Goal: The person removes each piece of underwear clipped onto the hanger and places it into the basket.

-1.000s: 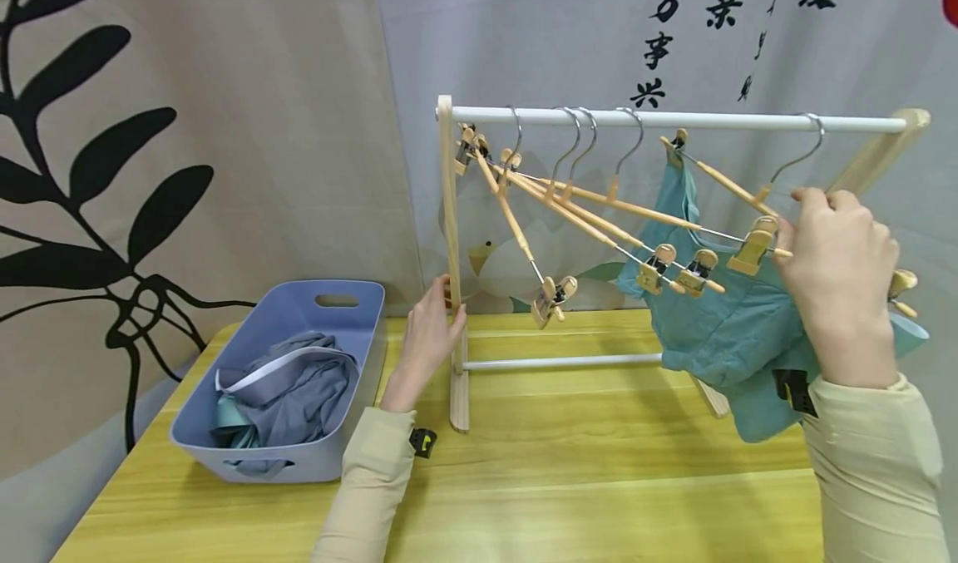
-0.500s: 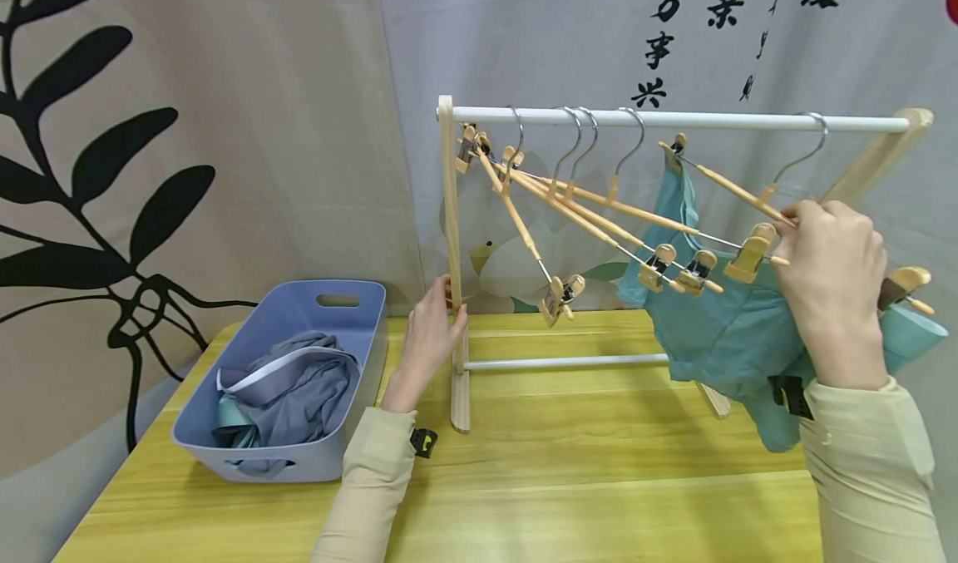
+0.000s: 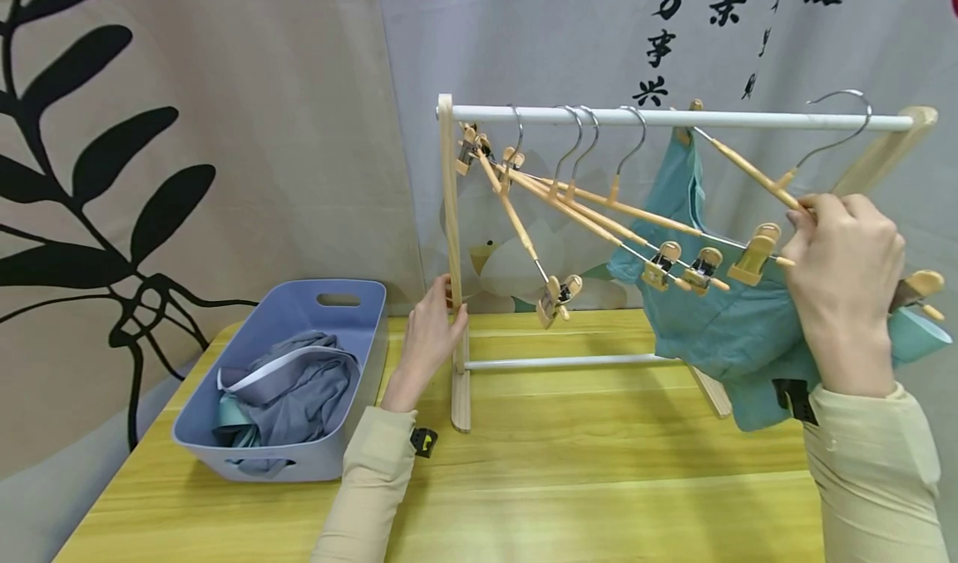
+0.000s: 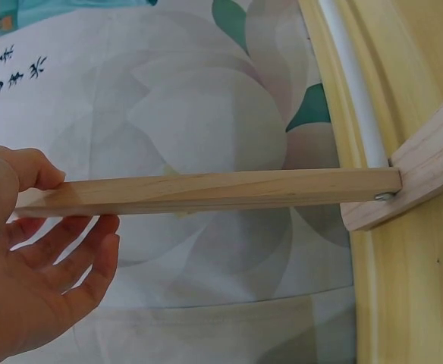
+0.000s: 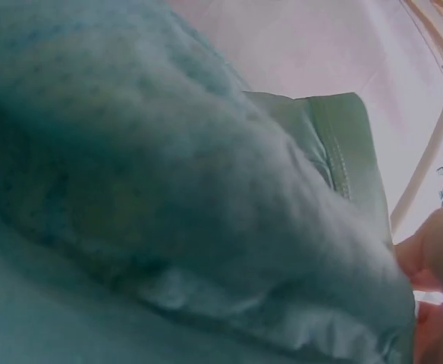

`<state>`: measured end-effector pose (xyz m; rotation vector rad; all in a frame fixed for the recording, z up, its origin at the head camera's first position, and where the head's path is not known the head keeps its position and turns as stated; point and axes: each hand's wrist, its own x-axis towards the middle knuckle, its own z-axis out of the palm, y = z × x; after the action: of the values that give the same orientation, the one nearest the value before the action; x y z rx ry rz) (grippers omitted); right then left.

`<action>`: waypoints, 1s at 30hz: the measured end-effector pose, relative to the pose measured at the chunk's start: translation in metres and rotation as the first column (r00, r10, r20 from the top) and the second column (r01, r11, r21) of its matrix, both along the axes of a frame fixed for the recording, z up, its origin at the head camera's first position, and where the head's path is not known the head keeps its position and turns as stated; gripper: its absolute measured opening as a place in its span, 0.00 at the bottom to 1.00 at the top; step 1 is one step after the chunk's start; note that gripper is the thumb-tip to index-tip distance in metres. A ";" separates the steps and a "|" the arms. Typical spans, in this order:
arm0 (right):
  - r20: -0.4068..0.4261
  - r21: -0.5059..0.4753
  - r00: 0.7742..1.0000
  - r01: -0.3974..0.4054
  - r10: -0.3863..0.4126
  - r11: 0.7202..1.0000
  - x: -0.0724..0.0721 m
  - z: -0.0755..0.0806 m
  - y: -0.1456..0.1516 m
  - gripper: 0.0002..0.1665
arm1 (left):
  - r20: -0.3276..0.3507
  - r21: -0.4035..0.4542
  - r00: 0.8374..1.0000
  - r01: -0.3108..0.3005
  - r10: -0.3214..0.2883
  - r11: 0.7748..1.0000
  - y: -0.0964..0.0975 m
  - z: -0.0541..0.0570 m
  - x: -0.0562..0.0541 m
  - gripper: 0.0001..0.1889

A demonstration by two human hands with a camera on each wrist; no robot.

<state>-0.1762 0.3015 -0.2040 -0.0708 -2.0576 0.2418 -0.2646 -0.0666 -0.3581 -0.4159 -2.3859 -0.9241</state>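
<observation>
In the head view my right hand point(image 3: 849, 272) grips a wooden clip hanger point(image 3: 748, 166) by its bar. Its metal hook stands above the rack's white top rail point(image 3: 763, 120). A teal garment point(image 3: 726, 322), which looks like shorts, hangs from the hanger's clips; part of it is behind my hand and other hangers. The garment fills most of the right wrist view. My left hand point(image 3: 428, 338) holds the left wooden post point(image 3: 452, 239) of the small clothes rack, thumb on one side and fingers on the other, as the left wrist view shows.
Several bare clip hangers point(image 3: 591, 214) hang on the rail's left and middle, their clips overlapping the garment. A blue basket point(image 3: 359, 313) with grey-blue and teal clothes point(image 3: 299, 388) stands left on the wooden table point(image 3: 569, 480). A printed cloth point(image 3: 299, 130) hangs behind.
My right hand has raised the hanger with the teal garment; its hook was on the rail and now stands above it. My left hand has stayed on the post.
</observation>
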 end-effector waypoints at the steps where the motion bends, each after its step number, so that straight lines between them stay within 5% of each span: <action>1: -0.008 0.003 1.000 0.000 0.000 1.000 0.000 0.000 -0.001 0.16 | -0.001 -0.001 1.000 0.001 -0.001 1.000 0.000 0.000 0.000 0.21; 22: -0.148 0.054 0.986 -0.070 0.077 0.996 0.008 -0.018 -0.010 0.14 | -0.011 -0.005 1.000 0.003 -0.003 1.000 -0.001 0.000 0.000 0.21; 30: -0.137 0.065 0.985 -0.094 0.102 0.993 0.009 -0.026 -0.014 0.15 | -0.015 -0.003 1.000 0.001 -0.001 1.000 -0.001 0.000 0.001 0.21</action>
<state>-0.1668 0.2877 -0.2297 0.0817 -1.9284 0.2406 -0.2638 -0.0672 -0.3586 -0.4233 -2.3742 -0.9148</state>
